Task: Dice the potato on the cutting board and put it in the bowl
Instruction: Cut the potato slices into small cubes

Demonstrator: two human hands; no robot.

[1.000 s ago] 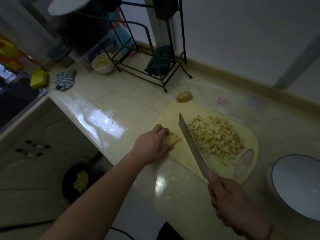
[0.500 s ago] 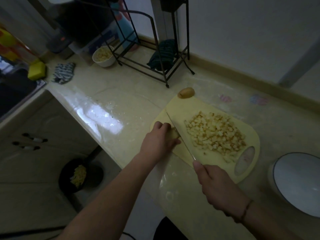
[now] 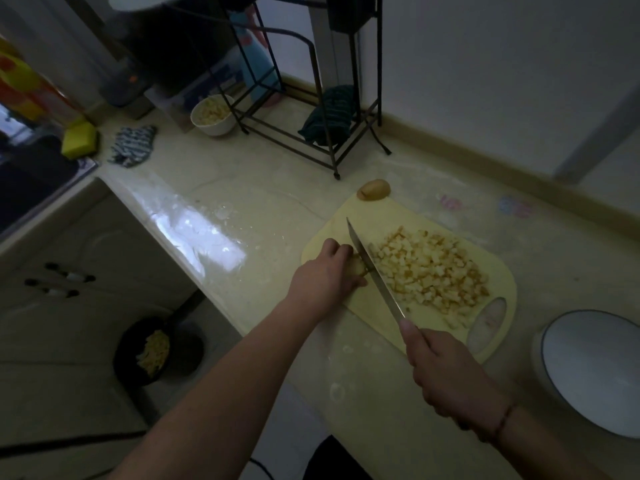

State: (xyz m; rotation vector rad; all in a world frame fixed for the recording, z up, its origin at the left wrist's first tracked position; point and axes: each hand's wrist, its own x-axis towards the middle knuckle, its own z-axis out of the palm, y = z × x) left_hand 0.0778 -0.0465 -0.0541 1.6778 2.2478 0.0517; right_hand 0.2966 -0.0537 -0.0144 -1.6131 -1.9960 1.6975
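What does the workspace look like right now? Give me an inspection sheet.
Surface: glossy pale counter, wet-looking sheen.
Job's things: yellow cutting board; diced potato pile; potato piece being cut; potato end at the board's far edge; empty white bowl.
Clutter: small bowl of dice, striped cloth, yellow sponge, wire rack.
Grippers: left hand holds the potato piece; right hand grips the knife.
Cables: dark cord on the floor.
Surroundings: black pan with scraps on the floor.

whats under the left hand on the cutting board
A small piece of potato, its cut end poking out beside the knife. The left hand covers the rest, so its size is hidden.
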